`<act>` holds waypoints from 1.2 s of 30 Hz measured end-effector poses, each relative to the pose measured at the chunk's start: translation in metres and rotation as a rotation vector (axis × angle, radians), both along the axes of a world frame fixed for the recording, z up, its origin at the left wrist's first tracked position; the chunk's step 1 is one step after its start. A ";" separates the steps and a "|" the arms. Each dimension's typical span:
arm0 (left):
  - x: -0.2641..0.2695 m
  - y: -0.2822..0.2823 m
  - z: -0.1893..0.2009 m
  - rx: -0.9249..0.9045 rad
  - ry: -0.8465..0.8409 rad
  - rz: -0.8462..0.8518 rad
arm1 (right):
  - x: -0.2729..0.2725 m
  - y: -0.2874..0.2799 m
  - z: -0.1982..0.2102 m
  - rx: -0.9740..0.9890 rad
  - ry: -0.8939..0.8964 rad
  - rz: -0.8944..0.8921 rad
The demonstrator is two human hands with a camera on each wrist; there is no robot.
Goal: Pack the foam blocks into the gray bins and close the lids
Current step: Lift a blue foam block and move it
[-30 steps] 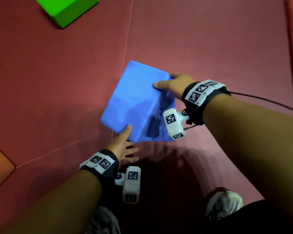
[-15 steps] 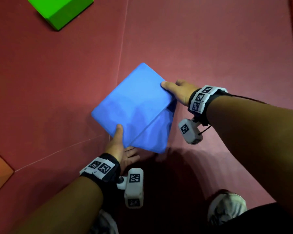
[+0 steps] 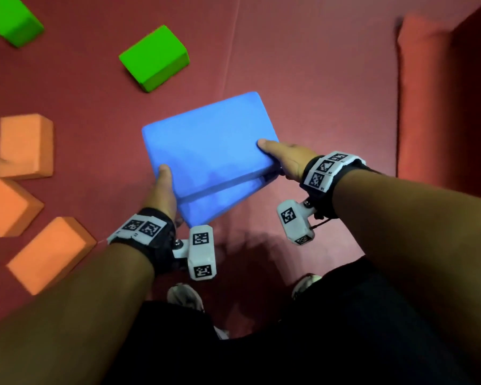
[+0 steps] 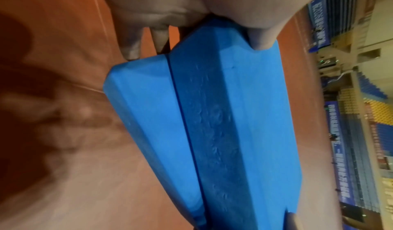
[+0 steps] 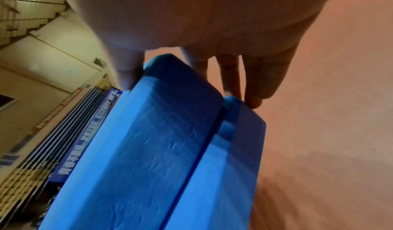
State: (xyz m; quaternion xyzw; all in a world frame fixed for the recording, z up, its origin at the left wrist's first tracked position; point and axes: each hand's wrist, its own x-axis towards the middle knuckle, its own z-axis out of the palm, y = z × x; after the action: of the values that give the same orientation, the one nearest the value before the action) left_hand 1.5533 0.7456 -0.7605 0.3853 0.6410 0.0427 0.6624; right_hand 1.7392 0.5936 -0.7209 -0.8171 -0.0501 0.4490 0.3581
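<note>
Two blue foam blocks (image 3: 208, 145) stacked flat, one on the other, held up off the red floor mat (image 3: 317, 79) between both hands. Left hand (image 3: 161, 193) has its grip on the near-left end: thumb on top face, fingers (image 4: 132, 48) curled under the lower block. Right hand (image 3: 286, 159) grips the right end, thumb on top & fingers (image 5: 253, 89) wrapped round the bottom. Seam between the 2 blocks clear in both wrist views. On the mat w/ no hand near: 2 green blocks (image 3: 154, 56) at upper left, 4 orange blocks (image 3: 25, 145) along the left edge, well apart from the blue pair. Red padded wall (image 3: 422, 101) at right. Gray bins not seen in any view
</note>
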 end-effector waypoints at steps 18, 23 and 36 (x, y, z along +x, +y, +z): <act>-0.177 -0.045 0.610 0.803 -0.155 0.362 | -0.112 0.050 0.582 0.471 -0.176 0.448; -0.298 -0.102 0.681 1.000 -0.139 0.608 | -0.228 0.048 0.662 0.629 -0.159 0.632; -0.673 -0.382 0.743 1.211 0.099 1.141 | -0.649 -0.086 0.709 0.836 0.139 1.108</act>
State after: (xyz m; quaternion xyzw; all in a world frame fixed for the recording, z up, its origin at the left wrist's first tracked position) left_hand 0.8804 0.3640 -0.0180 0.2925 0.6325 0.6921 0.1882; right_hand 1.0905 0.5075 -0.0115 -0.4342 -0.6051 0.5600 0.3630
